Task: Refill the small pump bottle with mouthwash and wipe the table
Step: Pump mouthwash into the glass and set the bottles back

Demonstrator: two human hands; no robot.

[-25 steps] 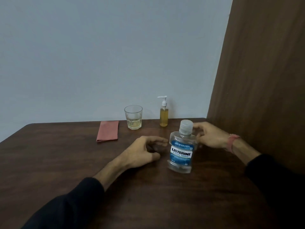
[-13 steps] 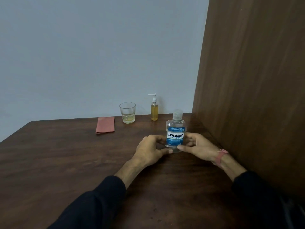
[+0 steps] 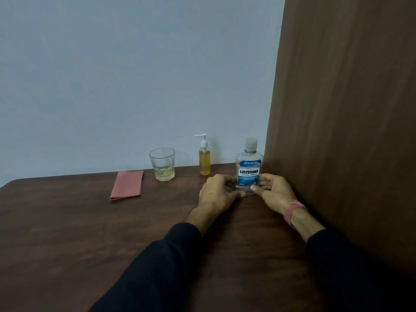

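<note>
While both hands cup it, mouthwash bottle [image 3: 249, 170] stands upright, capped, on table [image 3: 67, 221].
Left hand [image 3: 217, 194] and right hand [image 3: 273, 191] curl fingers round its base from either side. Pump bottle [image 3: 204, 159] just left of it by the wall, then glass [image 3: 162, 164], folded pink cloth [image 3: 127, 184].

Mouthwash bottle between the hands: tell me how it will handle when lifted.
The mouthwash bottle is probably stiff plastic and fairly light, since it looks small. Its clear, smooth sides may be a bit slippery. Tall on a narrow base, it could tip if nudged high, though both hands steady its foot.
</note>
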